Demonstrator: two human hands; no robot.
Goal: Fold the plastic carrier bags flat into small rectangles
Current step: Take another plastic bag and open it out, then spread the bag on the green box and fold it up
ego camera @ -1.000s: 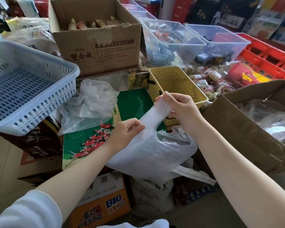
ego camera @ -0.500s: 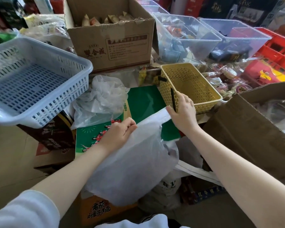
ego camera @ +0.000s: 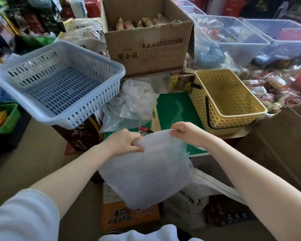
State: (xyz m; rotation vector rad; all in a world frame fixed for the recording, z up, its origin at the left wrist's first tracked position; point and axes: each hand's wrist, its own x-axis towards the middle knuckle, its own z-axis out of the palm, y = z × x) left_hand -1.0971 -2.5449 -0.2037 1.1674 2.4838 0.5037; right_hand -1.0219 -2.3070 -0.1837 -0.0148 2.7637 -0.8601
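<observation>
Seen from above, looking down over two bare forearms. At centre frame, a white translucent carrier bag [ego camera: 146,169] held up in the air by its top edge, hanging loose toward 6 o'clock, not resting on any surface. Left hand [ego camera: 123,142] at the bag's 10 o'clock corner, fingers curled and pinching the plastic. Right hand [ego camera: 186,132] at the 1 o'clock corner, fingers curled over the top edge, gripping it. Bag spread roughly flat between the two hands, lower part still soft and billowed, no crease or fold to be made out.

Judged early in the task: this bag only stretched out, folding into a small rectangle still to do. At 11 o'clock from the hands, a crumpled clear bag [ego camera: 130,105] lying unfolded on a green box [ego camera: 174,108], apparently still waiting. At 10 o'clock, a pale blue basket [ego camera: 59,84]; at 2 o'clock, a yellow basket [ego camera: 228,101]; no folded bags visible in either.
</observation>
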